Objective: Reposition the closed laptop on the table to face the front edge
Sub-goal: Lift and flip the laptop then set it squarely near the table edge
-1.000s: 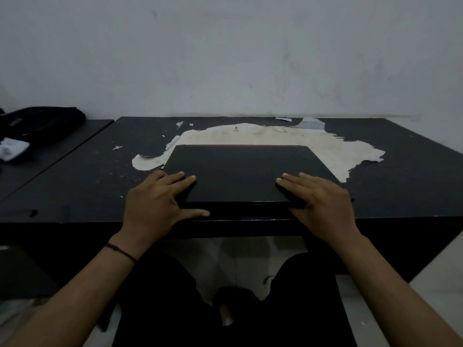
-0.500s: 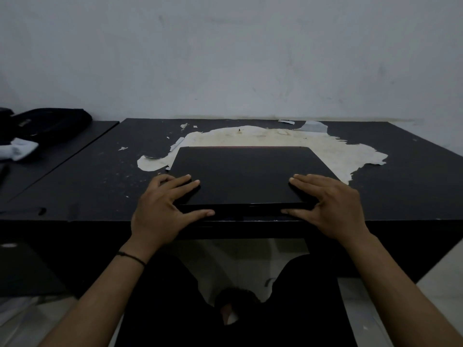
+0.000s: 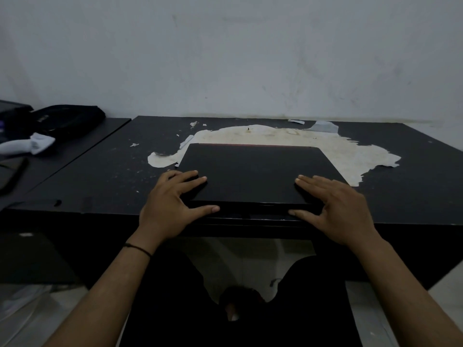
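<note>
A closed black laptop (image 3: 253, 171) lies flat on the black table (image 3: 100, 176), square to the front edge and close to it. My left hand (image 3: 172, 204) grips its near left corner, fingers spread on the lid and thumb along the front side. My right hand (image 3: 335, 209) holds the near right corner the same way, thumb pressed against the front edge. Both hands touch the laptop.
A large patch of peeled, pale surface (image 3: 325, 146) spreads behind and right of the laptop. A second table at the left carries a black bag (image 3: 67, 118) and a white cloth (image 3: 32, 144). A grey wall stands right behind the table. My legs are under the table.
My right thumb has come down onto the laptop's front side and both hands have settled at the near corners. The laptop itself has barely shifted.
</note>
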Available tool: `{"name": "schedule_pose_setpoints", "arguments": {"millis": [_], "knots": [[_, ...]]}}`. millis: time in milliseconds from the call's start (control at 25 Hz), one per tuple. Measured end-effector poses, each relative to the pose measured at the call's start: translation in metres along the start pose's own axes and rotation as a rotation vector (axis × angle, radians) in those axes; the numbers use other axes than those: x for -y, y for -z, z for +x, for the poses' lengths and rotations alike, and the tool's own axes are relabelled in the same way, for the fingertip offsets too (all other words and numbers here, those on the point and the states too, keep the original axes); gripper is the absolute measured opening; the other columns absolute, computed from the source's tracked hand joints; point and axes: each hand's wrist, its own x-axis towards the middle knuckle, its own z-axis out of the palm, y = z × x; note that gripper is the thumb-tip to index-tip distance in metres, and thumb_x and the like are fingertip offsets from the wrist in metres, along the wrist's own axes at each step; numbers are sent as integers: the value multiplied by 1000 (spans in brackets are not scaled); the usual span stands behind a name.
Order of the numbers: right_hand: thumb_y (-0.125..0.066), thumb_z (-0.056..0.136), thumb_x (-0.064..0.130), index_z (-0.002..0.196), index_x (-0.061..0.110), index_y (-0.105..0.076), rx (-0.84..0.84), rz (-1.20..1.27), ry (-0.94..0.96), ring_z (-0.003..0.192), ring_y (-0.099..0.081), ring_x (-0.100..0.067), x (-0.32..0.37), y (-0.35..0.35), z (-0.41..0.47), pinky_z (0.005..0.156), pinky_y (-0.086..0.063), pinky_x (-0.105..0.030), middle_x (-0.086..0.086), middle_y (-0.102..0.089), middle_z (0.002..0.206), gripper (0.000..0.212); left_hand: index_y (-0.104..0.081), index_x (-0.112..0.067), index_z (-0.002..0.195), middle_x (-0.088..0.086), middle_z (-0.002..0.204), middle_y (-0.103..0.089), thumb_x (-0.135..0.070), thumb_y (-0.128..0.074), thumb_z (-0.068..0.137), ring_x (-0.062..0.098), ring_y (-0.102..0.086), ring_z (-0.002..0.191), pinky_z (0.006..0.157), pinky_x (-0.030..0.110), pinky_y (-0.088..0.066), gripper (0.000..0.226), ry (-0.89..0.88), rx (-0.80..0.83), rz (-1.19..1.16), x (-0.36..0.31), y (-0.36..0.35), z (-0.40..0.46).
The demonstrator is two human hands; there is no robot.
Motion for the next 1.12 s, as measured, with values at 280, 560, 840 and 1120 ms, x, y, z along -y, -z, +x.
{"name": "schedule_pose_setpoints", "arguments": {"millis": [280,560,840,1120], "knots": [[-55,68,79,140,38,-54,83,70,-82,135,-50,-13,4,5,2,111,-36,-41,17,-55,143,83,-63,-42,131,-21,141,-53,-88,-60,58,7,-35,135,106,29,-34,86,13,42,5,1,1,1],[-42,65,93,143,42,-49,220,214,-170,145,-33,-7,2,8,-1,120,-18,-45,23,-42,152,93,-61,-46,131,-14,146,-49,-90,-61,53,11,-35,138,113,44,-36,90,25,97,-17,4,2,4],[-45,54,101,127,37,-65,-135,72,-458,132,-44,-21,15,-17,-21,89,-55,-44,15,-59,139,99,-45,-56,141,-12,161,-32,-101,-54,45,20,-36,145,116,49,-34,106,164,167,15,-1,6,9],[-47,54,99,122,36,-68,-250,142,-408,125,-47,-15,15,-21,-21,75,-51,-32,18,-62,133,94,-59,-49,134,-13,151,-49,-103,-36,55,16,-58,128,94,39,-52,98,163,-100,226,-11,-11,-15]]}}
